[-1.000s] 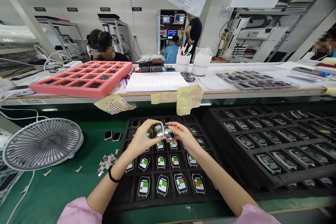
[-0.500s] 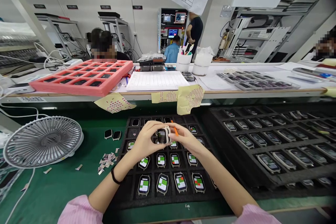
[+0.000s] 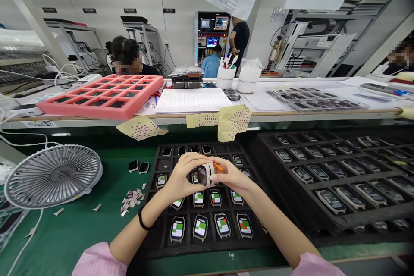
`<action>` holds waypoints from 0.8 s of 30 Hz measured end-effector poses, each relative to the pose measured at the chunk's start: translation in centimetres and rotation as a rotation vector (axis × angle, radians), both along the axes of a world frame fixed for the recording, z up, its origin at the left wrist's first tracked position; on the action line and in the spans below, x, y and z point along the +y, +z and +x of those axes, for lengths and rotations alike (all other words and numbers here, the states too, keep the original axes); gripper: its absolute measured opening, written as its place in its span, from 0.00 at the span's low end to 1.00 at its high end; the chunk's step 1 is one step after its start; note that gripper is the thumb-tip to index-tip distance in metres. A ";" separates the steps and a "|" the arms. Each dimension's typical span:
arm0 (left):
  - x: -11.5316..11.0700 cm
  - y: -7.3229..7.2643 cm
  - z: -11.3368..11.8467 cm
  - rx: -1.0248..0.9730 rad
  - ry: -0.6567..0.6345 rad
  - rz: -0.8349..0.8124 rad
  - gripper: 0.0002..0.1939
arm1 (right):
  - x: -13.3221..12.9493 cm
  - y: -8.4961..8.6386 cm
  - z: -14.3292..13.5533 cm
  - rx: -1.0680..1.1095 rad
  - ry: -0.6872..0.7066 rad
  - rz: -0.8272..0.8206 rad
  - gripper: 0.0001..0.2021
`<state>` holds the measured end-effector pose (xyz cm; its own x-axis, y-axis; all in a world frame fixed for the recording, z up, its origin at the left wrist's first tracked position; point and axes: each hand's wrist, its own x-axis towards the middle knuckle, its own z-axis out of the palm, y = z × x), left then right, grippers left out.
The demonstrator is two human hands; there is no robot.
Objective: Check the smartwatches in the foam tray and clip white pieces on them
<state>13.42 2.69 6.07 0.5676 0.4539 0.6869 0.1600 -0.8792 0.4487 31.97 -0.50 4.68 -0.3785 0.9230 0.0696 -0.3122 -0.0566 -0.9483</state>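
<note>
My left hand (image 3: pixel 181 178) is closed around the edges of a smartwatch (image 3: pixel 202 175) with a dark screen and pale case, held above the black foam tray (image 3: pixel 207 248). Thumb and fingers of my right hand (image 3: pixel 228 174) pinch the pale side of the same watch. A thin orange stick (image 3: pixel 217 166) lies between my right fingers; its kind and tip cannot be made out. Under my hands, several watches (image 3: pixel 200 227) rest in the tray's compartments, many with green and white screens, some with red patches. Dark watch faces (image 3: pixel 195 149) fill part of the back row.
A white fan (image 3: pixel 54 177) stands at left. Two dark watch faces (image 3: pixel 138 166) and small scraps (image 3: pixel 132 198) lie on the green mat. More black trays of watches (image 3: pixel 330 172) are at right. A shelf ahead bears a pink foam tray (image 3: pixel 126 112), papers (image 3: pixel 192 100) and a pen cup (image 3: pixel 225 76).
The watch has been turned in my hands, so its screen faces more to the left and its pale side shows more. Both hands have lowered slightly.
</note>
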 end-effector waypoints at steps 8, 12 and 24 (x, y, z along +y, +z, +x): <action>-0.1 -0.3 0.1 -0.010 -0.031 0.016 0.20 | -0.7 0.2 -1.0 -0.024 -0.053 0.070 0.20; -0.4 0.2 -0.1 -0.022 0.017 -0.007 0.22 | -1.0 1.5 -0.2 -0.097 -0.073 0.161 0.22; -1.8 1.1 -0.4 -0.005 0.027 -0.248 0.26 | -5.4 4.0 2.3 -0.167 -0.581 0.723 0.24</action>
<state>13.02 0.90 7.17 0.5502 0.6239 0.5550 0.1794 -0.7375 0.6511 34.25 -5.91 8.69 0.0710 0.7241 0.6860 0.0369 0.6854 -0.7273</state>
